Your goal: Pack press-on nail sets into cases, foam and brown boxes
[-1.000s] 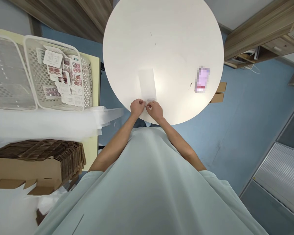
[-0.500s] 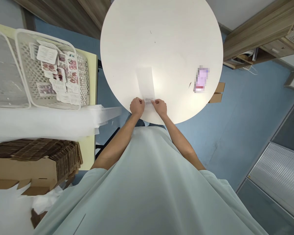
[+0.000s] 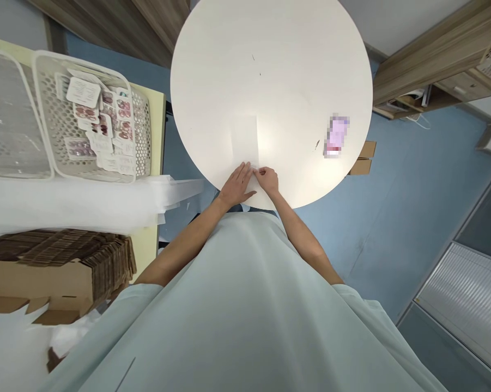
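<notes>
A thin whitish translucent sheet [image 3: 245, 140] lies as a long strip on the round white table [image 3: 278, 65], pointing away from me. My left hand [image 3: 237, 186] rests with fingers stretched out over its near end, covering most of that end. At the near right corner of the strip, my right hand [image 3: 267, 178] is closed in a pinch on the sheet's edge. Whatever lies beneath my left palm is hidden.
On a pale yellow table at left stands a white basket [image 3: 137, 130] of carded press-on nails. White sheets [image 3: 85, 201] and stacked cardboard boxes [image 3: 61, 247] are near it. A blurred-out pinkish object [image 3: 337, 133] lies on the round table's right side. Wooden cabinets flank the back.
My left hand has gone from pinching the strip's near left edge to lying flat across its near end. The right hand stays at the right corner. A clear bumpy patch there is now covered.
</notes>
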